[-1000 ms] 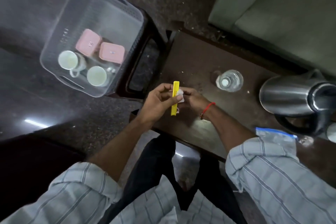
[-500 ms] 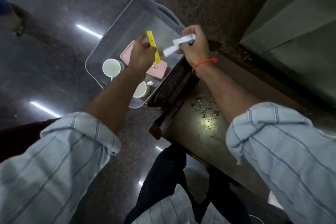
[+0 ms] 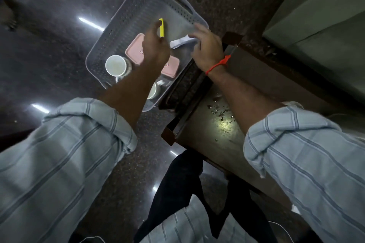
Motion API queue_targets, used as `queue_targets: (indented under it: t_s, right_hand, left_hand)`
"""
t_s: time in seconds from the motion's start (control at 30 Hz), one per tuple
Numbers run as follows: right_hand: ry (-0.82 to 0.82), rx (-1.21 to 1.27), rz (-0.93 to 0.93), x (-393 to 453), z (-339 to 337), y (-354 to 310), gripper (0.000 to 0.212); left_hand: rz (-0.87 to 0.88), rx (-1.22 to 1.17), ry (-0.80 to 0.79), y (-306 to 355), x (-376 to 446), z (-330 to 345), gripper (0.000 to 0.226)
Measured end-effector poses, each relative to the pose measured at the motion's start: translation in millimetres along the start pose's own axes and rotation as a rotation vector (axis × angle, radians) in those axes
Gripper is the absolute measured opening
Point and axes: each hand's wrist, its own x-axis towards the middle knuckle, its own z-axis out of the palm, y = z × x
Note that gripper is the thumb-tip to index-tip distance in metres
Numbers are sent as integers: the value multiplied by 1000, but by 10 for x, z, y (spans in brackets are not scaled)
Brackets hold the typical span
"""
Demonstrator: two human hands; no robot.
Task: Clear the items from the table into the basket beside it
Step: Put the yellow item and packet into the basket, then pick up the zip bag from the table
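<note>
While both arms reach over the grey basket (image 3: 138,9) beside the desk (image 3: 213,134), the left hand (image 3: 155,47) pinches a yellow clip (image 3: 161,28) above it. The right hand (image 3: 207,49) hangs with fingers spread, touching nothing clearly; a white paper strip (image 3: 180,41) sits just beside it over the basket. Two pink boxes (image 3: 135,49) and white cups (image 3: 115,65) lie inside.

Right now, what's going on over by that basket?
A person is reaching both hands over the grey basket beside the table. The left hand holds a yellow stick-shaped item above it. The right hand has its fingers spread, with a white scrap just beside its fingertips; whether it is gripped or already let go is unclear. Two pink lidded boxes and two white cups already sit inside.
</note>
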Motion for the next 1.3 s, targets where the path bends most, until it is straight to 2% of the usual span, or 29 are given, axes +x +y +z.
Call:
queue_targets:
  t_s: [0.1,0.2,0.3,0.43,0.57,0.63,0.7,0.83,0.93,1.0,1.07,1.13,1.2,1.3]
  right_hand:
    - [137,67,-35,-213,-175,75,44]
    - [217,105,-102,-529,-357,264,34]
    - [88,30,-55,-1048,-539,658,22]
    - [-58,-69,94,-2016,-774,1414,18]
    - [-113,-130,381,-3121,-1090,2324,28]
    - [-37,-96,546,-3652,-1269,2751,27]
    - [111,-102,693,-4168,-1447,3143,24]
    - [248,-290,1011,-4977,-1706,3860,46]
    - [254,-143,1301,-5191,-1749,4259,76]
    - [252,-36,1412,-5220,-1724,4427,91]
    - [215,-30,1427,-5195,-1698,4510,90]
    - [236,-23,1363,-5164,-1671,4548,62]
    - [257,7,1191,-5150,-1650,4536,33]
    - [314,95,927,-5114,-1667,4413,21]
  left_hand:
    - [218,-56,82,4,-324,99,47]
    - [474,10,125,-49,-769,271,25]
    - [594,51,-33,-153,-1363,583,9]
    - [644,137,-356,-322,-2295,1126,6]
    - [578,170,-697,-381,-3108,1782,12]
    - [486,196,-869,-363,-3468,2148,23]
    - [395,218,-992,-302,-3808,2483,32]
    - [276,313,-1098,-215,-4364,3057,38]
    - [184,360,-1096,-236,-4660,3329,36]
    - [183,382,-1104,-287,-4795,3399,37]
    - [184,402,-1119,-358,-4865,3394,36]
    - [169,412,-1114,-435,-4874,3340,35]
    - [144,430,-1094,-506,-4836,3273,34]
    - [161,463,-1035,-539,-4695,3177,36]
